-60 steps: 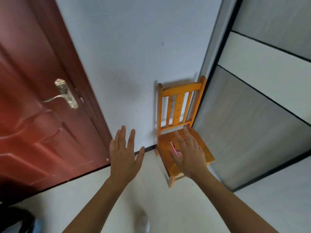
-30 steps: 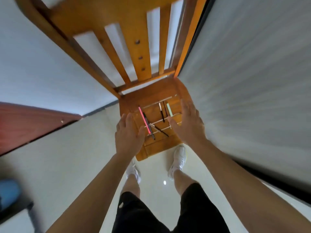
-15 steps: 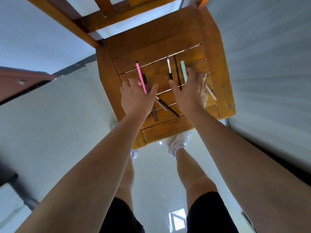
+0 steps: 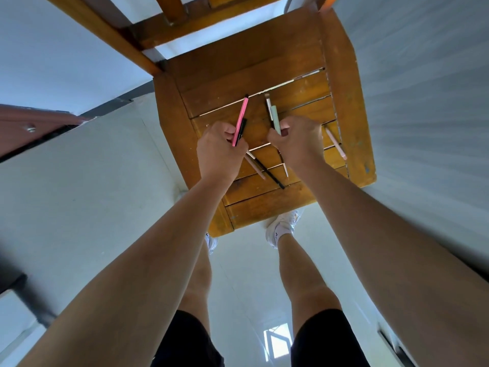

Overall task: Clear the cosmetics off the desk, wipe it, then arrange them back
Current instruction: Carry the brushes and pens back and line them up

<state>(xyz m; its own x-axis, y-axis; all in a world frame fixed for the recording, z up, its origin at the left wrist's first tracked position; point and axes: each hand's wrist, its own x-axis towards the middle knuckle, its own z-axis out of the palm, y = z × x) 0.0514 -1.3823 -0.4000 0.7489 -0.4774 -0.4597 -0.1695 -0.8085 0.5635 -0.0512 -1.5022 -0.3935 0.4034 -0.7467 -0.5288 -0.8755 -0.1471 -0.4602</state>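
Observation:
Slim cosmetic pencils lie on the slatted seat of a wooden chair point(image 4: 344, 83). My left hand point(image 4: 221, 152) grips a pink pencil point(image 4: 242, 117) together with a black one point(image 4: 241, 129). My right hand point(image 4: 299, 144) grips a pale green pencil point(image 4: 275, 119) and a dark brush-tipped one point(image 4: 268, 105). A black liner point(image 4: 270, 173) and a beige pencil point(image 4: 255, 166) lie crossed on the seat between my wrists. A light pink pencil point(image 4: 335, 143) lies to the right of my right hand.
The chair stands against a white wall, with a grey wardrobe panel point(image 4: 428, 102) close on its right. A reddish door point(image 4: 23, 128) is at the left. My legs and white shoes point(image 4: 284, 225) stand on the pale floor just before the chair.
I have come up to the chair and bent over it. Both hands, flat over the pencils half a second ago, have curled and now hold pencils.

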